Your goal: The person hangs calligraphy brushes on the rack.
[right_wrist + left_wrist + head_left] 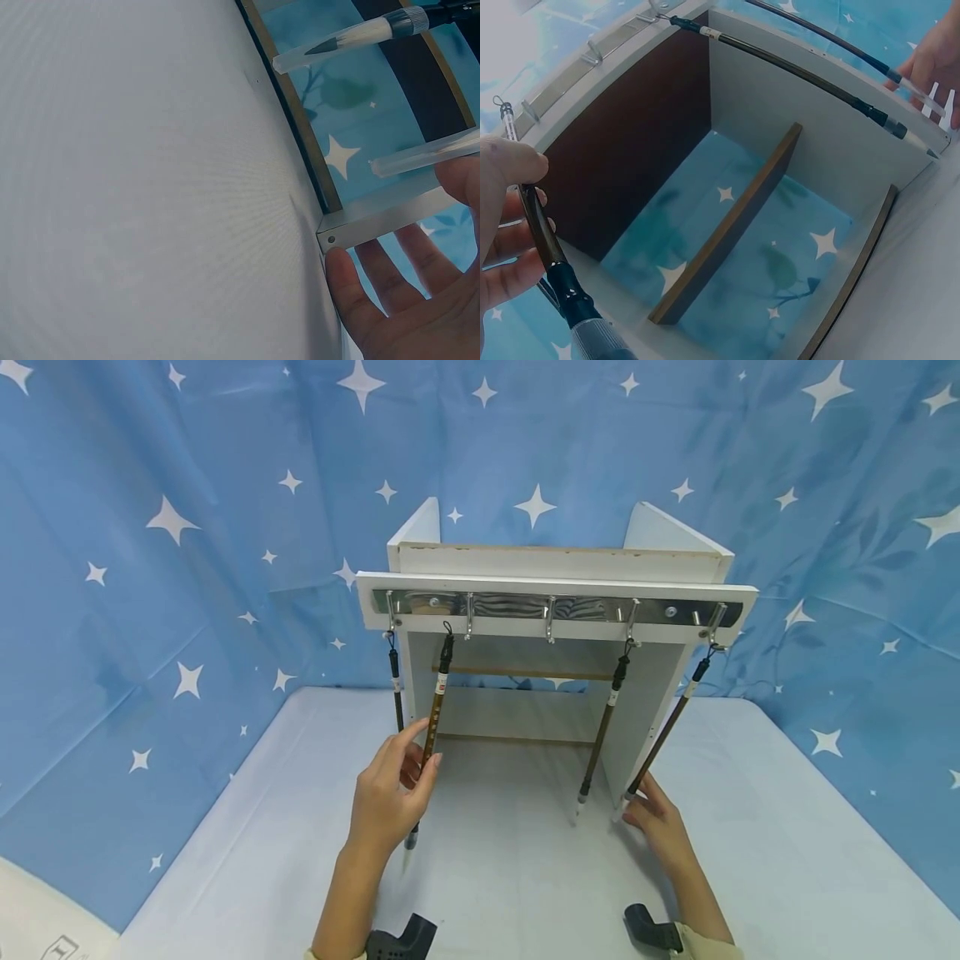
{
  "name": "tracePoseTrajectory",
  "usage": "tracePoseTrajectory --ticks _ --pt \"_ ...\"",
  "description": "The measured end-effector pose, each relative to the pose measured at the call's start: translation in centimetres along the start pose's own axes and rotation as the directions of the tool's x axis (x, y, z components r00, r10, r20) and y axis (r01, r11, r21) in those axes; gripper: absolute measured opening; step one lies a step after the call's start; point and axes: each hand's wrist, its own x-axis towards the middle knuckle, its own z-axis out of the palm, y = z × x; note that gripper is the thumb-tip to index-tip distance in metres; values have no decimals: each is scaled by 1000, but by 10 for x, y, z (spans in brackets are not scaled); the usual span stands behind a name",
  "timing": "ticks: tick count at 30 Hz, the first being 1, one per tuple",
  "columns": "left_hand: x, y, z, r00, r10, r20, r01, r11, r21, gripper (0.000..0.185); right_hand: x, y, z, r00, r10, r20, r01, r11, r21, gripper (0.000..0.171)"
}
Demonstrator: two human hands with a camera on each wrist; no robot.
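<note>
My left hand (392, 785) pinches a brown-handled calligraphy brush (437, 702) by its middle, upright and slightly tilted, thumb on one side and fingers on the other. Its black cord loop lies just left of the second hook on the metal hook rail (585, 607). My right hand (660, 827) is at the lower end of the far-right hanging brush (667, 731); in the right wrist view the thumb lies against its clear cap (420, 156), with the other fingers spread. Two more brushes hang by loops, one at the far left (397, 685) and one from the fourth hook (604, 727).
A white shelf unit (555, 566) carries the rail across its front and stands on a white-covered table (510, 877). The middle hook (550, 620) holds no brush. A blue curtain with white stars (247, 527) hangs behind. Black wrist devices (405, 939) show at the lower edge.
</note>
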Motion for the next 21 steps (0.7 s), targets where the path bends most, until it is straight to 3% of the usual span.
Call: tracePoseTrajectory --ticks 9,21 --pt "1 3 5 999 43 8 -43 999 1 54 0 -1 0 1000 9 -2 -10 1000 -2 63" --pt "-1 8 6 996 -13 90 18 999 -50 56 -1 0 1 1000 -10 -10 10 1000 2 62"
